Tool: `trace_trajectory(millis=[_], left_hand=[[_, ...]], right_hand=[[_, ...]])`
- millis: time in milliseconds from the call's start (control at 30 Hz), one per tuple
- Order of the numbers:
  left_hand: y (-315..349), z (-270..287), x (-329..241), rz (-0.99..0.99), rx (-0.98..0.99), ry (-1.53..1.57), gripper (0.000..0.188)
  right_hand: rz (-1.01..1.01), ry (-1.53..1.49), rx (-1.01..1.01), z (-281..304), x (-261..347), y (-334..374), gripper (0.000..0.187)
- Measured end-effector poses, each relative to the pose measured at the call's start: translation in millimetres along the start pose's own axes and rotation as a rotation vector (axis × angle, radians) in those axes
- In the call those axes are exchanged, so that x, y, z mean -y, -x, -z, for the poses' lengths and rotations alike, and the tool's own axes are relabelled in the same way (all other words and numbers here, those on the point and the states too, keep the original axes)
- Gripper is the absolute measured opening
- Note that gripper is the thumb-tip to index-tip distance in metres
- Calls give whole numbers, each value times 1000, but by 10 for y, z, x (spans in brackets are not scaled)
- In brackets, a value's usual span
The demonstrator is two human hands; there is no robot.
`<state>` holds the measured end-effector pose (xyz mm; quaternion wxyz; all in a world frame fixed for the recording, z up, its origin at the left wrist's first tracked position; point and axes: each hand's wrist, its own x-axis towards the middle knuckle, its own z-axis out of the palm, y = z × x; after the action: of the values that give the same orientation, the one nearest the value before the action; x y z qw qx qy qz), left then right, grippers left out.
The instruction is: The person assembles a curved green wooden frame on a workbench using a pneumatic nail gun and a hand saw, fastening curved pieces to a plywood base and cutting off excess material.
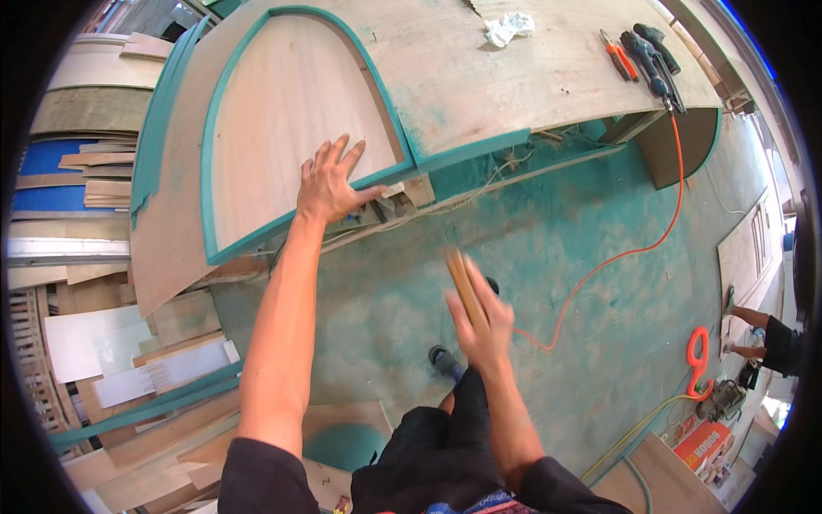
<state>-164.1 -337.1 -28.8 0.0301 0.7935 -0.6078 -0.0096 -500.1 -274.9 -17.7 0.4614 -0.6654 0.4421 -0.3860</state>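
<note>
An arch-shaped frame with teal edging [207,163] around pale wood lies on the worktable [479,94]. My left hand [328,187] rests at its near edge, fingers spread over the pale wood and thumb out to the side. Out over the floor, apart from the table, my right hand [485,330] grips a narrow tan wooden block [465,287]. Motion smears this hand and the block's far end.
A crumpled white tissue [509,29], orange-handled pliers [618,56] and a black air tool [651,62] lie on the table. An orange hose [629,251] trails over the floor. Wood boards [94,111] are stacked at left. Another person's legs [753,334] show at far right.
</note>
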Motion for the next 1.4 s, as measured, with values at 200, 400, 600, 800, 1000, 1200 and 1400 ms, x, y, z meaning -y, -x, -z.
trace_trajectory(millis=[200,400,600,800,1000,1200,1400], left_hand=[[-61,32,-10,-15,-30,-21,103],[-27,-12,29,-15,-37,1,102],[-29,22,0,-6,-41,-24,101],[-143,-6,12,-44,-85,-9,103],[-12,-59,60,-21,-87,-29,104],[-88,-44,-11,-40,-76,-5,104],[-16,-70,57,-20,-83,-25,103]], right_hand=[[21,-40,27,7,-35,-17,51],[-80,25,46,-252,-17,-474,51],[3,1,-4,120,-71,375,51],[-52,-56,-28,-296,-256,-254,53],[45,11,32,256,-109,542,51],[48,-81,-75,-538,-450,-511,51],[123,40,-27,-56,-442,294,52]])
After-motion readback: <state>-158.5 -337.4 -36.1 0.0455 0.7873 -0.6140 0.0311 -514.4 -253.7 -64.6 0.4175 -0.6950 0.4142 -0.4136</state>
